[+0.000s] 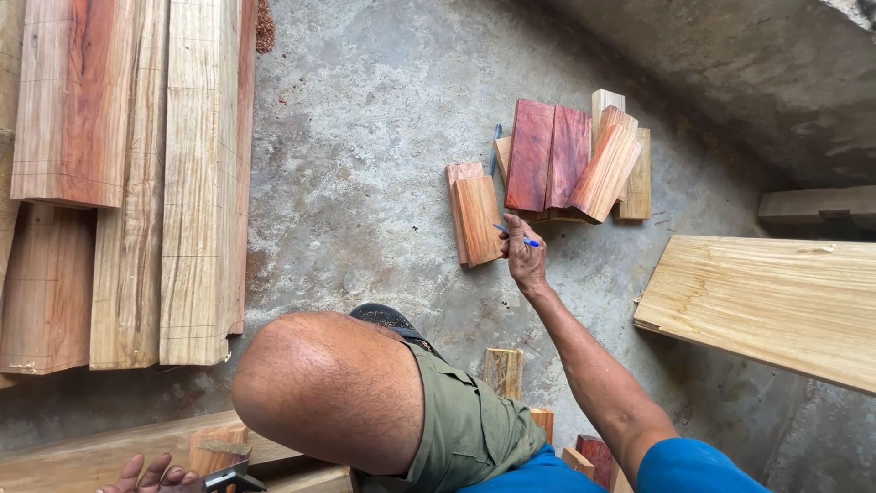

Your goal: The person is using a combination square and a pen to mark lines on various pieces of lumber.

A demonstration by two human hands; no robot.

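On a concrete floor, the right hand is pinching a blue pen in closed fingers, its tip touching a small orange wood block just to the hand's left. Beyond the knuckles, reddish offcuts are lying stacked (some tilted). The left hand is resting with fingers spread on a plank beside a metal square.

Blue short sleeve, olive-green shorts — seamed hem, dark sandal underfoot, arms and knee bare
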